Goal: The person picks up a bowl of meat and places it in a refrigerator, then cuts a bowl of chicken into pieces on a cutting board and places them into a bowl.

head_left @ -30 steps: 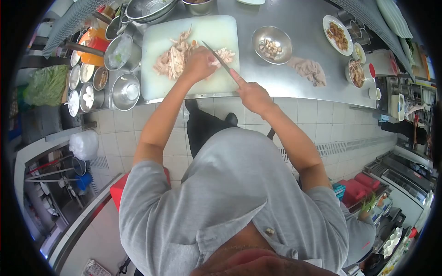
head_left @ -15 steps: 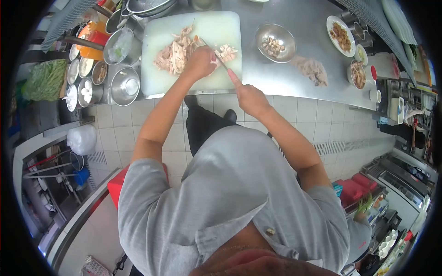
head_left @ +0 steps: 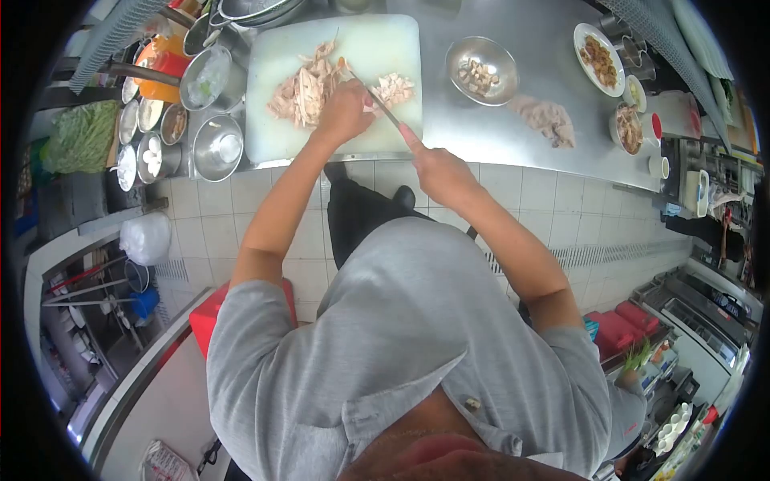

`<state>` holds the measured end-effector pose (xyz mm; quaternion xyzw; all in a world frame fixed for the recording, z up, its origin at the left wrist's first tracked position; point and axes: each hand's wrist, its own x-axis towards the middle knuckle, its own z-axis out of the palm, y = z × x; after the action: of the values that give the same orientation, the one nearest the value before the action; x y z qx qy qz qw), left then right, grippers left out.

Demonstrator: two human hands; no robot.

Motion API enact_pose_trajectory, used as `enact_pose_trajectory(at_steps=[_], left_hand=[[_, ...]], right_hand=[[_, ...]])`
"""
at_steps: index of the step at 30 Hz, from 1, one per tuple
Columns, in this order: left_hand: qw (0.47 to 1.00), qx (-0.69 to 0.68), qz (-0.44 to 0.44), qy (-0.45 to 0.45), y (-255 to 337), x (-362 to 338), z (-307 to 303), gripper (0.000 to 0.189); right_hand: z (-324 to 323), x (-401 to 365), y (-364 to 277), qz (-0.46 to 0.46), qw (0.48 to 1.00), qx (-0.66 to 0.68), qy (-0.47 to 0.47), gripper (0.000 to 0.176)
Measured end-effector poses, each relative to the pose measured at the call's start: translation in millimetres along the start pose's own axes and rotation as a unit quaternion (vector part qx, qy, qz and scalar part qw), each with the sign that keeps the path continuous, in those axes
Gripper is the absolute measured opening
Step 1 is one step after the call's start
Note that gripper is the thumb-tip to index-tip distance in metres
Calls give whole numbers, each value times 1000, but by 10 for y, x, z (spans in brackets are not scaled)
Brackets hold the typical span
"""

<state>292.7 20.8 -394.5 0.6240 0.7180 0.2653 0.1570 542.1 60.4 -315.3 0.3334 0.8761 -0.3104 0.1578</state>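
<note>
A white cutting board (head_left: 273, 64) lies on the steel counter. Shredded pale meat (head_left: 307, 92) is heaped on its left part, and small chopped pieces (head_left: 396, 88) lie at its right. My right hand (head_left: 443, 174) is closed round the pink handle of a knife (head_left: 384, 109), whose blade slants up and left over the board. My left hand (head_left: 346, 113) is closed beside the blade, its fingertips pressed on a piece of the pale meat; much of that piece is hidden by the fingers.
A metal bowl (head_left: 511, 71) with chopped pieces stands right of the board, beside a crumpled cloth (head_left: 545, 120). Farther right are a white plate (head_left: 578, 38) of food and small bowls. An empty steel bowl (head_left: 205, 164) and several containers stand at the left.
The view has shifted slightly. Both hands stay near the same place on the board, with the knife still between them.
</note>
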Motion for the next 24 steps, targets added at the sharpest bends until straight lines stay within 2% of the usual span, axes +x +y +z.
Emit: enact_pose_trajectory(at_steps=[5,8,15,20,22,24], left_hand=[[1000,-16,-13,-13,9,45,-49,24],[998,-8,6,60,1,-17,-155,25],[999,-31,-7,18,-85,-68,-34,24],[999,-16,23,28,-109,-67,-22,25],[1000,-24,6,20,-57,-84,-23,25],[999,-29,-10,19,-72,-87,-54,25]], right_hand=[[55,84,87,-5,1000,23,4,80],[-85,80,161,-18,999,28,13,78],[-197,-185,-57,-13,1000,17,0,77],[131,-61,-35,-19,1000,-21,9,82],[216,63,-17,-16,999,-22,25,84],[107,106,37,-13,1000,16,-5,82]])
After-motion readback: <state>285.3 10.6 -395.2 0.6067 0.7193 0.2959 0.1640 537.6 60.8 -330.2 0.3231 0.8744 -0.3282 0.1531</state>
